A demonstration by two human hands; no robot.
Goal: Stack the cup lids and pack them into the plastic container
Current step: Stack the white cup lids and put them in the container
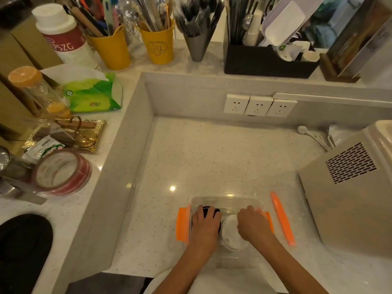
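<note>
A clear plastic container (pixel 227 200) with orange side clips (pixel 182 224) sits on the speckled counter near the front edge. Inside it, on the left, lies a stack of black cup lids (pixel 209 210), and my left hand (pixel 205 225) rests on top of that stack, fingers curled over it. Beside it on the right sits a stack of white cup lids (pixel 231 230). My right hand (pixel 253 224) lies over the white stack's right side, fingers bent on it. Both hands are inside the container.
A loose orange clip strip (pixel 282 218) lies right of the container. A beige appliance (pixel 347 187) stands at the right. Wall sockets (pixel 258 106) are on the back ledge. Tape rolls (pixel 61 172), a tissue pack (pixel 93 94) and utensil cups (pixel 158 46) fill the raised left and back ledges.
</note>
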